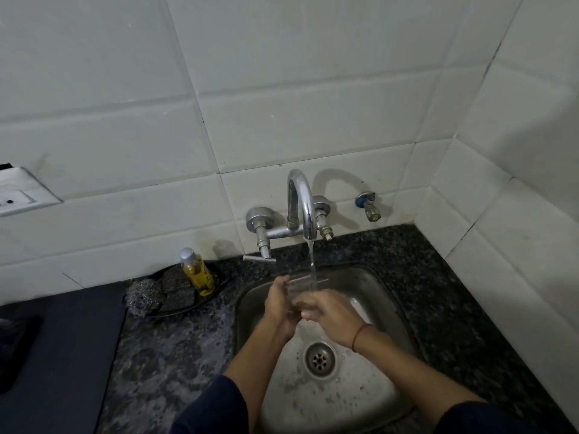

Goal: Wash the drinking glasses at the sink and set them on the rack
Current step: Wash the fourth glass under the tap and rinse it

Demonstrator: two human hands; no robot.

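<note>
**Both hands on a glass (pixel 302 285) under the tap (pixel 302 202)**

The clear glass sits directly below the tap, over the sink (pixel 369 277), with the stream (pixel 311 261) striking it. The left hand (pixel 277 303) curls round its side and the right hand (pixel 332 311) wraps its lower end. Left of the tap, a soap bottle (pixel 197 272) and a steel scrubber (pixel 142 296) rest on the tabletop (pixel 175 349).
</note>
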